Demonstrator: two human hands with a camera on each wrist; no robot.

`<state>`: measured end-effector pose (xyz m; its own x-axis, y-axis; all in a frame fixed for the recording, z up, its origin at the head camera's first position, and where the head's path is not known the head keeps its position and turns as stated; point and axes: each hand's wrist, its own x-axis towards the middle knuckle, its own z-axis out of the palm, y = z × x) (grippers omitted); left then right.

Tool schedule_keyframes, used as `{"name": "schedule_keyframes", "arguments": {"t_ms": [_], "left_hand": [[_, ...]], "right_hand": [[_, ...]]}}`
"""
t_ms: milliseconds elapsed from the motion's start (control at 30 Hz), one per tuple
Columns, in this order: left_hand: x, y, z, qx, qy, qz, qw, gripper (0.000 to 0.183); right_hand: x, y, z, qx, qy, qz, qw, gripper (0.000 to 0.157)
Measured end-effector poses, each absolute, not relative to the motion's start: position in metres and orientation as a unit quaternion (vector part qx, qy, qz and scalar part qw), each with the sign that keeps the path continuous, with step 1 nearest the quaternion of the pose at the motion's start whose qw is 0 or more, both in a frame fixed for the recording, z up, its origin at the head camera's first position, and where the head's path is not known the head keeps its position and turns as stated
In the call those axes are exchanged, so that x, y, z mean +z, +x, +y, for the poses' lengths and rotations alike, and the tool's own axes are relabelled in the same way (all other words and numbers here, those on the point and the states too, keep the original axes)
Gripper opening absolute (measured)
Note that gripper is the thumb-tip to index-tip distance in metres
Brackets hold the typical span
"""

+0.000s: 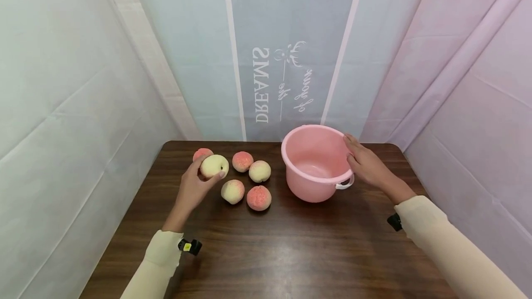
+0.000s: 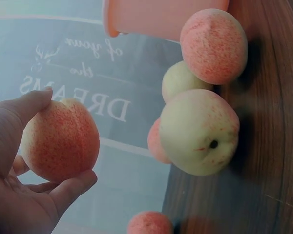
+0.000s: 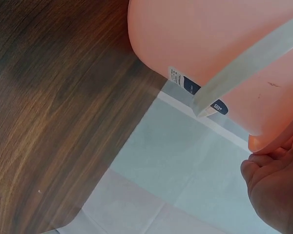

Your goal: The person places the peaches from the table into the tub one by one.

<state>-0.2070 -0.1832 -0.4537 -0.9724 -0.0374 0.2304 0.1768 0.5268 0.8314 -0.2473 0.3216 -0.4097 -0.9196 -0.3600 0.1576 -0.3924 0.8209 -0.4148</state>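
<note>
My left hand (image 1: 192,187) grips a pale peach (image 1: 214,166) between thumb and fingers. In the left wrist view this peach (image 2: 63,141) shows a red-speckled side and is held up off the table. Below and right of that hand, several more peaches lie on the wood, among them a red one (image 1: 259,198) and a paler one (image 1: 232,192). On the right stands a pink bucket (image 1: 307,190), upright, its visible inside bare. My right hand (image 1: 367,163) holds the bucket's right rim; the right wrist view shows its fingers (image 3: 263,160) curled at the edge.
A white handle (image 1: 345,184) hangs down the bucket's side. The dark wooden table (image 1: 291,253) ends at a printed cloth backdrop (image 1: 270,22), with pale cloth walls at left and right. One red peach (image 1: 202,153) sits just behind the held one.
</note>
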Motion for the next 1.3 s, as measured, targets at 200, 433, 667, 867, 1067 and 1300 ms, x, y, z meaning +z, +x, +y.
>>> {"name": "schedule_keyframes", "arguments": {"t_ms": [200,433,667,867,1067,1300], "left_hand": [[-0.446,-0.214,-0.176,-0.482,-0.061,-0.867,0.112,0.08],[-0.438,-0.219,-0.169,-0.497,-0.074,-0.857,0.113,0.078],[-0.431,-0.221,-0.162,-0.503,-0.091,-0.852,0.114,0.076],[-0.424,-0.223,-0.154,-0.525,-0.105,-0.838,0.104,0.075],[-0.422,-0.224,-0.145,-0.517,-0.106,-0.842,0.108,0.072],[-0.421,-0.227,-0.133,-0.537,-0.126,-0.828,0.103,0.072]], "right_hand": [[-0.41,-0.248,0.323,0.228,0.198,-0.952,0.044,0.06],[-0.413,-0.25,0.322,0.23,0.202,-0.951,0.051,0.059],[-0.413,-0.25,0.321,0.225,0.204,-0.951,0.052,0.059],[-0.412,-0.249,0.321,0.227,0.202,-0.952,0.043,0.059],[-0.411,-0.249,0.319,0.222,0.204,-0.953,0.039,0.059],[-0.412,-0.244,0.318,0.221,0.204,-0.953,0.036,0.06]]}}
